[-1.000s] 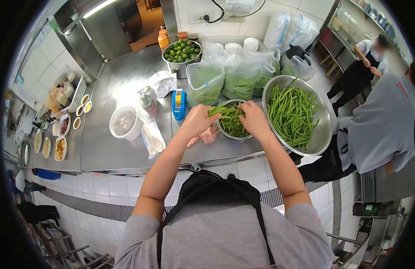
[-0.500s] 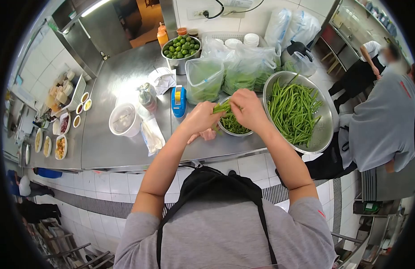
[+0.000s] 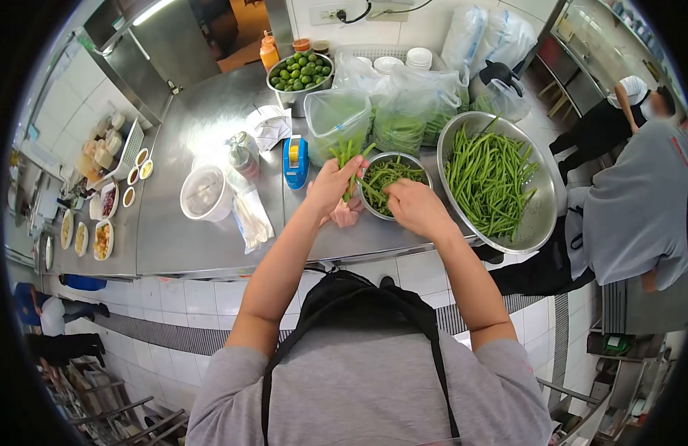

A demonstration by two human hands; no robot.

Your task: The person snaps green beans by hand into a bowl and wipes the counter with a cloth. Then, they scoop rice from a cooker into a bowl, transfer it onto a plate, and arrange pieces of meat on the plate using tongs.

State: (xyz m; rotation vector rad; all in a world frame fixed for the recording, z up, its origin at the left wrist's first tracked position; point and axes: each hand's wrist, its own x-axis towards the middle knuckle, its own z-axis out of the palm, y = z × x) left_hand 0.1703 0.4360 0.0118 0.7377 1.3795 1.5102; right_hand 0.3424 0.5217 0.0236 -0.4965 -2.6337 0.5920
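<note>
A bunch of green beans (image 3: 349, 154) is gripped in my left hand (image 3: 330, 186), just left of a small steel bowl (image 3: 427, 172). That bowl holds short green bean pieces (image 3: 388, 171). My right hand (image 3: 411, 204) is over the bowl's right front side with its fingers curled together; what they hold, if anything, is hidden. To the right, a large steel colander (image 3: 548, 215) is filled with long green beans (image 3: 489, 182). Beneath my left hand lies something pinkish (image 3: 347, 214) on the steel counter, which I cannot identify.
Clear bags of greens (image 3: 399, 123) stand behind the bowl. A blue tape dispenser (image 3: 295, 163), a white tub (image 3: 206, 196) and a bowl of green limes (image 3: 301, 72) sit leftward. Two people stand at right, one in a grey shirt (image 3: 634, 204) near the colander.
My hands have moved apart. The left hand with the beans has shifted left and tilted them upright, while the right hand has come down toward me over the small bowl.
</note>
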